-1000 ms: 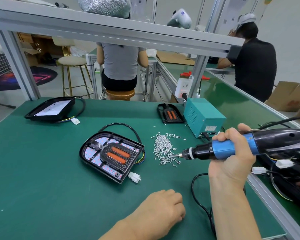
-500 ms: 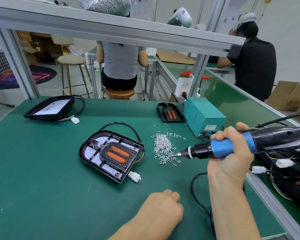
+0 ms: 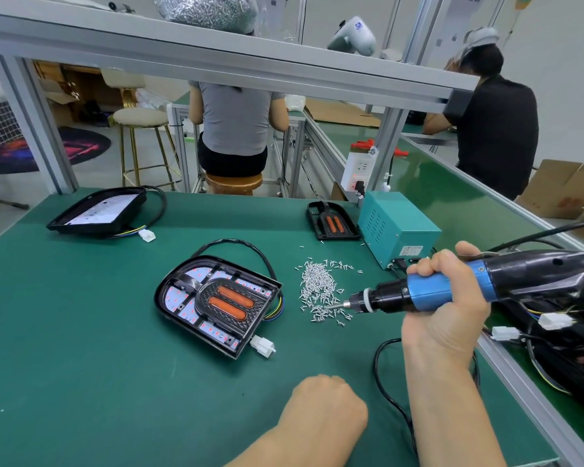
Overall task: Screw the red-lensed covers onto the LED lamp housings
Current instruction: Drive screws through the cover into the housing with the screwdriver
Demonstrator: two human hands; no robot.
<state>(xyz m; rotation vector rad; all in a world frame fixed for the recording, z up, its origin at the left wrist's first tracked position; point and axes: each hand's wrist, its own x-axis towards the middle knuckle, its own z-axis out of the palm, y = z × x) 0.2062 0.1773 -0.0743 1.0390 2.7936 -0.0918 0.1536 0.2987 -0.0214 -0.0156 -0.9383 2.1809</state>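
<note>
Screws [image 3: 321,289] lie in a loose heap right of the bench's middle, and I have the bit of the electric screwdriver [image 3: 429,293] down at the heap's near right edge, so I judge the step in hand to be picking up a screw on the tip; whether one has already caught on the bit I cannot tell. My right hand [image 3: 447,308] is wrapped fully round the driver's blue barrel, thumb on top, holding the tool nearly level with its tip pointing left. My left hand [image 3: 324,412] rests on the bench near the front edge, fingers curled into a loose fist with nothing in it that I can see. The lamp housing [image 3: 216,301] I am working on sits near the middle of the bench, just left of the heap, with the red-lensed cover [image 3: 231,303] already laid in its recess over the LED board, its cable looping round the back and a white plug at its near right corner. A second housing [image 3: 98,210] waits at the far left corner, and a spare cover [image 3: 331,224] lies toward the far edge, beside the teal power box [image 3: 397,227]. Next, I reckon, the loaded bit must swing left to a screw hole in the cover and come upright over it, while my left hand moves up to steady the housing against the twist.
</note>
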